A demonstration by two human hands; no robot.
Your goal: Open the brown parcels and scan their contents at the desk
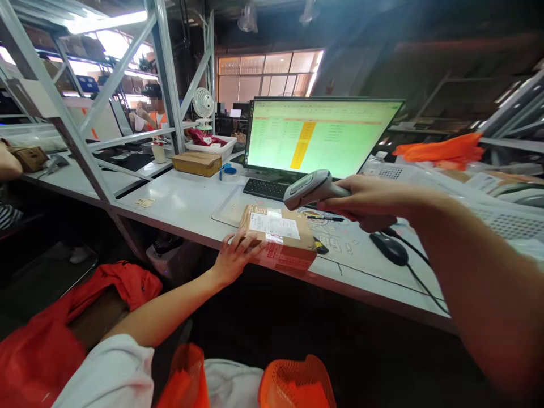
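Observation:
A barcode scanner [309, 187], grey and white, is in my right hand [363, 198], with my fingers closed round its handle. It is held above the desk, its head pointing left over a small cardboard box [278, 243]. The box lies at the desk's front edge, with a white shipping label [274, 225] on top and clear tape with red print on its front side. My left hand [236, 258] grips the box's near left corner, fingers over the edge. The scanner's fingertips side is partly hidden by my hand.
Behind the box stand a keyboard [266, 189] and a lit monitor [318, 136]. A black mouse [389, 249] with its cable lies to the right, near a white basket [501, 218]. Another box [196, 163], blue tape [229, 170] and a metal frame [91, 147] are left.

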